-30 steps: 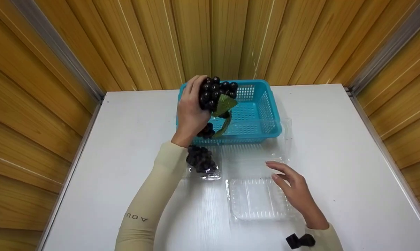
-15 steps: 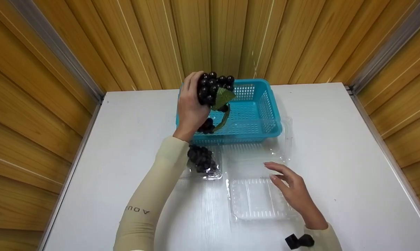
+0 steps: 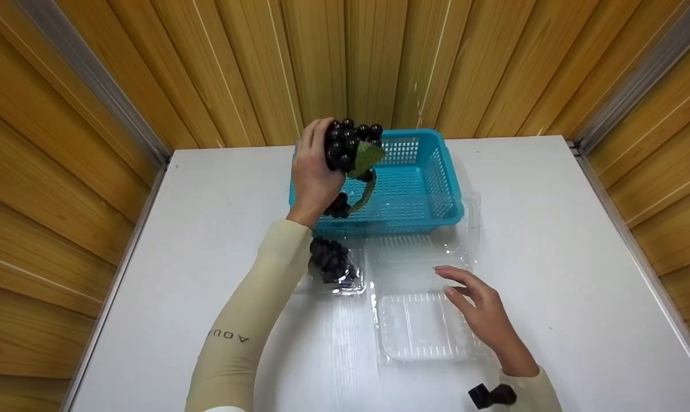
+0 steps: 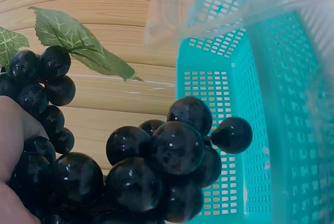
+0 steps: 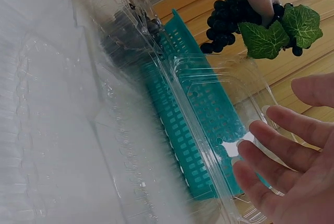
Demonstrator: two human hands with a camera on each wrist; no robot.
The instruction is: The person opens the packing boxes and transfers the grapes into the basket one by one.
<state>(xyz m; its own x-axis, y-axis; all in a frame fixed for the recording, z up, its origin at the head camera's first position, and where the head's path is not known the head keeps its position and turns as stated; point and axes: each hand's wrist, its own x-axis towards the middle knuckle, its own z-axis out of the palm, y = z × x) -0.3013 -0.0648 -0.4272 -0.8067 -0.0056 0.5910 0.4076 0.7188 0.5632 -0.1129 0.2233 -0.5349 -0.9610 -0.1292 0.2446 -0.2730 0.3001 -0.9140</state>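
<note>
My left hand [image 3: 315, 171] grips a bunch of dark grapes [image 3: 343, 146] with green leaves [image 3: 367, 157], held up over the left part of a blue plastic basket [image 3: 449, 183]. In the left wrist view, the lower grapes [image 4: 177, 148] hang in front of the basket's wall. My right hand [image 3: 485, 312] holds nothing; its fingers are loosely bent beside an opened clear plastic clamshell box [image 3: 422, 329]. The lid [image 3: 469, 229] of that box leans back against the basket's front. In the right wrist view, the fingers [image 5: 282, 153] are spread near the lid.
Left of the opened box stands another clear box [image 3: 353, 286] with dark grapes [image 3: 330, 260] in it, partly behind my left sleeve. The white table [image 3: 551, 257] is bounded by wood-patterned walls [image 3: 373, 63] at the back and sides.
The left hand and its bunch of grapes have risen slightly and moved a little back. My right hand has stayed almost still, and the boxes and basket have not moved.
</note>
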